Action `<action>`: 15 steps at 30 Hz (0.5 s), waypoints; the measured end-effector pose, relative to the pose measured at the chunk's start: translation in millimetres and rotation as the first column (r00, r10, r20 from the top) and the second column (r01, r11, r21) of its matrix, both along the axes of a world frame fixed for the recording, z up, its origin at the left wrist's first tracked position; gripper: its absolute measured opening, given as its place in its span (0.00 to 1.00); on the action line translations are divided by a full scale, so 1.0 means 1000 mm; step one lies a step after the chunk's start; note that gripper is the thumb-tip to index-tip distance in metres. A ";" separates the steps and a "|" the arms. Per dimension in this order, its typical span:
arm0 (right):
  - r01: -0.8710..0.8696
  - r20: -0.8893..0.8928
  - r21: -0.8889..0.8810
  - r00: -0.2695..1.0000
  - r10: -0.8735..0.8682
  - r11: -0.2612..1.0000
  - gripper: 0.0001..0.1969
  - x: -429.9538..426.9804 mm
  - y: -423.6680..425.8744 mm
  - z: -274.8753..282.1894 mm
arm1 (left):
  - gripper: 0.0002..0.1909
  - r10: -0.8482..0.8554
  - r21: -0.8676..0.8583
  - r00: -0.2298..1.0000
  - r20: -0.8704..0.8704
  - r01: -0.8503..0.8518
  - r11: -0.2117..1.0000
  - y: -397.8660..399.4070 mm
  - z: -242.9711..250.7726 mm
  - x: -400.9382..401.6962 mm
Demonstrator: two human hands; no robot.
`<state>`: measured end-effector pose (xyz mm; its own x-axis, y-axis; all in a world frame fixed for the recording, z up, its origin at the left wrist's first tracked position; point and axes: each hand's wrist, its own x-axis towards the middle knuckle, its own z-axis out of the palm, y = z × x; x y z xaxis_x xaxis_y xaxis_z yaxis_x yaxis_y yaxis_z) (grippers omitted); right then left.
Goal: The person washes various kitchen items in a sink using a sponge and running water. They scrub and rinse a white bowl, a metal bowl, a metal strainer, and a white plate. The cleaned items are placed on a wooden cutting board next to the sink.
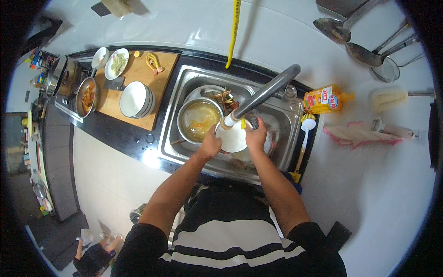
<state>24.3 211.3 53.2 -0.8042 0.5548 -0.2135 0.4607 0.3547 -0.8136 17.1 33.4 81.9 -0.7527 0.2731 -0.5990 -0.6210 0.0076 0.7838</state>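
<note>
A white bowl is tilted under the spout of the metal faucet, inside the steel sink. My left hand grips its left side. On the opposite side, my right hand holds the bowl, with a dark steel-wool scrubber at its fingers. Left of the bowl, a steel pot holds cloudy yellowish liquid with orange bits. Several wooden chopsticks lie behind the pot. Suds and partly hidden dishes are under and beside my right hand.
A stack of white bowls stands on a wooden cutting board. Left of it is a frying pan with food. A yellow detergent bottle and dish brush border the sink's right. Another person is at lower left.
</note>
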 end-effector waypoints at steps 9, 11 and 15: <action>0.455 0.427 -0.848 0.890 -0.161 0.272 0.16 0.048 -0.061 -0.064 | 0.36 -0.171 -0.482 0.788 -0.592 -0.176 0.858 0.016 -0.030 0.005; 0.435 0.424 -0.850 0.900 -0.105 0.298 0.14 0.050 -0.060 -0.071 | 0.38 -0.235 -0.558 0.796 -0.558 -0.150 0.816 0.019 -0.003 0.000; 0.342 0.381 -0.782 0.924 -0.034 0.521 0.13 0.039 -0.032 -0.073 | 0.39 -0.479 -0.731 0.722 -0.498 -0.052 0.681 0.017 0.015 -0.013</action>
